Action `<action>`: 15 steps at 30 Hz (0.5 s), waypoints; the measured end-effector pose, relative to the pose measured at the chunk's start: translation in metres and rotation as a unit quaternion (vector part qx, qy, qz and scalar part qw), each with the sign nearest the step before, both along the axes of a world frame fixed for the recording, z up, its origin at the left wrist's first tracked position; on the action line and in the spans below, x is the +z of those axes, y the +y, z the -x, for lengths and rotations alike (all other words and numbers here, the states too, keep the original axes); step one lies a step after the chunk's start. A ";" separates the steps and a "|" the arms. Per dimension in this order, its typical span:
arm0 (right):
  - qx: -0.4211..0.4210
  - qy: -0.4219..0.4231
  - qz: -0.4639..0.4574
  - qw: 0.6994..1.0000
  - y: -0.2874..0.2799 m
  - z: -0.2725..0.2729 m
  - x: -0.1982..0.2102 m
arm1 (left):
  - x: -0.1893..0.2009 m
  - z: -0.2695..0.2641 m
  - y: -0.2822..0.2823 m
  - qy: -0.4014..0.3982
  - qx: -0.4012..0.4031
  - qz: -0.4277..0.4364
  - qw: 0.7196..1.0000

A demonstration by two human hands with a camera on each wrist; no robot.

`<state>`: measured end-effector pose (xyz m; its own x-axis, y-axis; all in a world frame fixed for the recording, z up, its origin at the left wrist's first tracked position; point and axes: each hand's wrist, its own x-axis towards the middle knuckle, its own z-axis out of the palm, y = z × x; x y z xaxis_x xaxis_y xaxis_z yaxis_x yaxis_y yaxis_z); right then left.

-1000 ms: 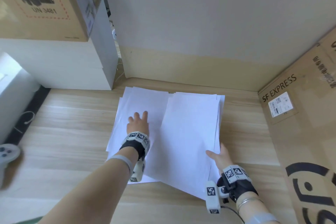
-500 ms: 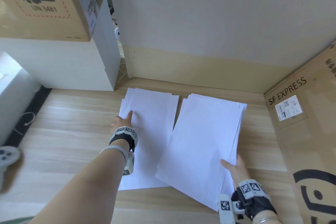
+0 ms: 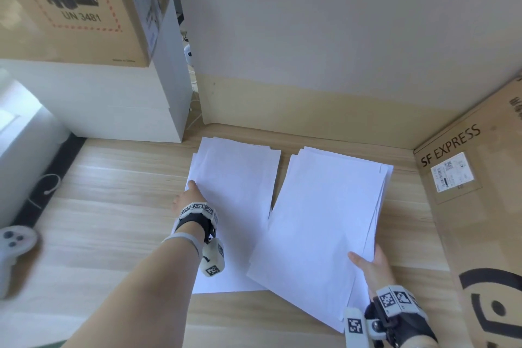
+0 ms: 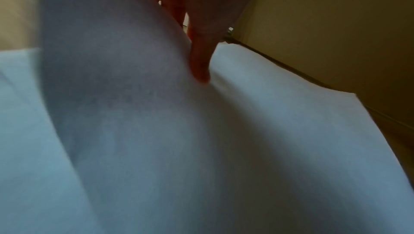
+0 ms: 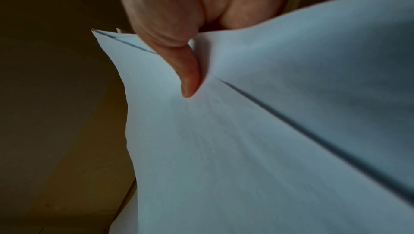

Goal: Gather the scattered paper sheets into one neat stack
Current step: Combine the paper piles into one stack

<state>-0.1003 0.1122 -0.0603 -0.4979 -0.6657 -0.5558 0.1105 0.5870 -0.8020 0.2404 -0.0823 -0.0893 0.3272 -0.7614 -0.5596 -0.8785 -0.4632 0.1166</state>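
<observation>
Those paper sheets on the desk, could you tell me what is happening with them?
A person is sorting them into piles. The left hand holds the left pile at its left edge. The right hand pinches the right pile near its corner; it overlaps the left pile. They are not yet one stack.

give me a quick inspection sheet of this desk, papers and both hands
surface: wooden desk, light grain.
job's things: left paper pile and right paper pile, sheets fanned, near corners overlapping, not yet one stack.
clutter: white game controller at the left edge.
grippers: left hand pinches the left pile's edge; right hand, thumb on top, pinches the right pile.
cables: white cable on a dark strip.
surroundings: SF EXPRESS box right; UN 3481 box on white boxes.
</observation>
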 end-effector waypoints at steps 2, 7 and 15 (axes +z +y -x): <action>0.002 -0.001 0.003 1.000 0.001 0.000 -0.001 | 0.002 -0.002 0.006 -0.014 -0.006 0.022 1.000; 0.009 0.002 0.004 1.000 0.001 -0.002 -0.001 | 0.007 0.003 0.026 -0.036 0.070 0.027 0.997; 0.004 0.009 0.011 1.000 0.006 -0.004 0.004 | 0.015 -0.003 0.034 -0.022 0.017 0.075 0.997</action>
<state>-0.0966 0.1182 -0.0567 -0.5015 -0.6820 -0.5324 0.0912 0.5702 -0.8164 0.2437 -0.0485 -0.0742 0.3751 -0.8236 -0.4254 -0.8688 -0.4723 0.1485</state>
